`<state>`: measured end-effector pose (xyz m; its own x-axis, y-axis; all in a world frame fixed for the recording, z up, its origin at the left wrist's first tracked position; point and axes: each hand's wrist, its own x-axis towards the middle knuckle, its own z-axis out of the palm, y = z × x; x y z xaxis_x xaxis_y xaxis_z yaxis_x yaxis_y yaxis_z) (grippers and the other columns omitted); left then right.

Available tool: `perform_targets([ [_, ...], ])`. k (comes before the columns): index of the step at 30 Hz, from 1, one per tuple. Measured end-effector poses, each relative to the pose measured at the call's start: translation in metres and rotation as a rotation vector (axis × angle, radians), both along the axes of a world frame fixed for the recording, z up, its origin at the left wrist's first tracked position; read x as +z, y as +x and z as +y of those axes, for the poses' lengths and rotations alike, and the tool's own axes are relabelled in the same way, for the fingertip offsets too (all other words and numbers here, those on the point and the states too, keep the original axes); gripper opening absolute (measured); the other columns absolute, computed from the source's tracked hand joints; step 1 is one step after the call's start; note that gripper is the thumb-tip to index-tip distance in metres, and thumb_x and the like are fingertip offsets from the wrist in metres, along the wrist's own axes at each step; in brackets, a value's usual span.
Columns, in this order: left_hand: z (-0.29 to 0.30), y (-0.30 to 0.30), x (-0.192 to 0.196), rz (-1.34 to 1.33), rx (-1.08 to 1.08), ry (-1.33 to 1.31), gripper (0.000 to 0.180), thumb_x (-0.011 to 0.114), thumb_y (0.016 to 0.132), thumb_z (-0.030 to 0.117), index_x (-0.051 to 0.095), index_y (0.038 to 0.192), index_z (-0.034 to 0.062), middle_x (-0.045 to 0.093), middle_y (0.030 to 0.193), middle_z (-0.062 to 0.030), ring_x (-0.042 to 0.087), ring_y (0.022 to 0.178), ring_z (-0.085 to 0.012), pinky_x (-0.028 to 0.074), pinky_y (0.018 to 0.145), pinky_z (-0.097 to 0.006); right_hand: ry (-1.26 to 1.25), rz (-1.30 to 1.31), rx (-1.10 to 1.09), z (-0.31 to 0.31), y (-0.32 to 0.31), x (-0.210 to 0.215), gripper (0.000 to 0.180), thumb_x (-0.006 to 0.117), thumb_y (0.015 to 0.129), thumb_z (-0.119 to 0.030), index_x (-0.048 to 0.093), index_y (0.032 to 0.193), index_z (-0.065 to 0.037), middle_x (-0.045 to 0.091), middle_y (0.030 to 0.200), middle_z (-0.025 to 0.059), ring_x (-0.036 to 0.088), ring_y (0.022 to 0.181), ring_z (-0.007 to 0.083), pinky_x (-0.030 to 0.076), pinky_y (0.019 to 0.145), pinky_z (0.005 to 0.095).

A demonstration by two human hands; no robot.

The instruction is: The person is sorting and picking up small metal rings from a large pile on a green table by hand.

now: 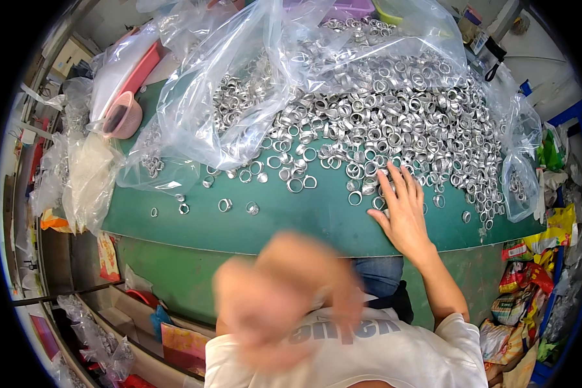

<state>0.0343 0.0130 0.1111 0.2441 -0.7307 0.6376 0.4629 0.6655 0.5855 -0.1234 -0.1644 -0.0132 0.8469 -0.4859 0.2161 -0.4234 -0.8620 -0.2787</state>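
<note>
Metal rings (394, 116) lie heaped on the green table (343, 220), mostly towards one o'clock. The right hand (402, 212), at three o'clock, spreads loose fingers at the heap's edge; the left hand (284, 291), six o'clock, is too blurred to tell its grip.

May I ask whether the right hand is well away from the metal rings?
No, the right hand has its fingers among the metal rings on the green table.

Right fingers (399, 185) touch rings (404, 126) (left hand (275, 294) apparently raised).
</note>
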Motion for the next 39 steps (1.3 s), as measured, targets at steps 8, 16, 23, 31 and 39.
perform_targets([
  [8, -0.07, -0.004, -0.133, -1.33, 0.8, 0.769, 0.042, 0.062, 0.077, -0.008, 0.061, 0.116, 0.0078, 0.051, 0.121, -0.0135, 0.051, 0.107, -0.0314, 0.044, 0.088, -0.038, 0.007, -0.103, -0.045, -0.029, -0.026, 0.001, 0.048, 0.071, 0.079, -0.015, 0.058, 0.124, -0.011, 0.044, 0.139, 0.0117, 0.04, 0.129, 0.0341, 0.031, 0.104, 0.0475],
  [16, -0.075, -0.002, -0.137, -1.346, 0.816, 0.803, 0.019, 0.066, 0.078, 0.001, 0.061, 0.097, 0.0039, 0.056, 0.107, -0.0101, 0.053, 0.095, -0.029, 0.042, 0.079, -0.038, -0.09, -0.243, 0.104, -0.036, 0.026, 0.015, 0.024, 0.067, 0.076, -0.002, 0.067, 0.099, -0.008, 0.056, 0.122, 0.0097, 0.047, 0.12, 0.0316, 0.035, 0.1, 0.045],
  [23, -0.045, -0.006, -0.115, -1.16, 0.887, 0.868, 0.032, 0.064, 0.08, 0.001, 0.057, 0.111, 0.004, 0.056, 0.102, -0.0131, 0.056, 0.092, -0.0322, 0.043, 0.081, -0.038, 0.168, -0.376, 0.059, -0.021, -0.002, 0.018, 0.011, 0.07, 0.075, -0.004, 0.064, 0.084, -0.004, 0.061, 0.104, 0.0074, 0.054, 0.1, 0.0284, 0.037, 0.087, 0.0429],
  [31, -0.037, -0.054, -0.13, -1.193, 0.717, 0.848, 0.039, 0.067, 0.079, 0.005, 0.057, 0.117, 0.0043, 0.05, 0.115, -0.0134, 0.052, 0.097, -0.0297, 0.044, 0.083, -0.04, 0.382, -0.356, 0.097, -0.009, -0.01, 0.012, 0.016, 0.072, 0.073, -0.005, 0.067, 0.089, -0.005, 0.062, 0.1, 0.0074, 0.055, 0.098, 0.0283, 0.04, 0.085, 0.0393],
  [39, -0.033, -0.051, -0.146, -1.207, 0.702, 0.762, 0.044, 0.068, 0.077, 0.003, 0.057, 0.119, 0.0067, 0.052, 0.113, -0.0141, 0.051, 0.097, -0.032, 0.045, 0.081, -0.039, 0.003, -0.272, 0.054, -0.018, 0.001, 0.022, 0.013, 0.069, 0.075, -0.003, 0.061, 0.086, -0.004, 0.058, 0.105, 0.0074, 0.053, 0.096, 0.0293, 0.038, 0.087, 0.0424],
])
